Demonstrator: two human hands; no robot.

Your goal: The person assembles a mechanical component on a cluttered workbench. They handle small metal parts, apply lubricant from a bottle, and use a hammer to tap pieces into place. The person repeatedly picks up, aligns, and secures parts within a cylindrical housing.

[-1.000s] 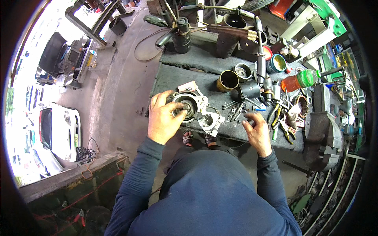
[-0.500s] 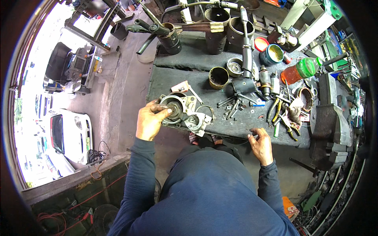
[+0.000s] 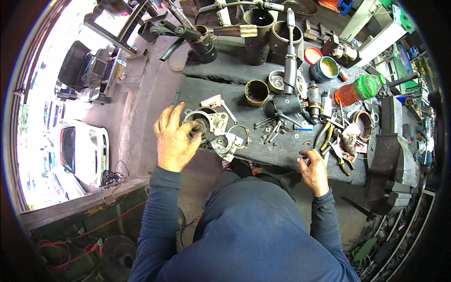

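Observation:
A grey metal housing with a round opening rests at the bench's near left edge. Inside the opening sits a toothed gear. My left hand is at the housing's left side, thumb and index finger pinched at the gear's edge while the other fingers stretch up and apart. Over the bench's front edge, my right hand hovers with half-curled fingers and the thumb apart; nothing shows in it. Nearest to it lie pliers with yellow-black handles. A small wrench and a little box lie behind the housing.
Mid-bench stand a small tin, a dark cylinder and several loose bolts. To the right are an armature, a bottle of red liquid and a large vise. Upright metal tubes line the back.
My left hand has turned, its outer fingers lifting and spreading from the housing while thumb and index stay at the gear. My right hand has barely moved. The view has shifted slightly.

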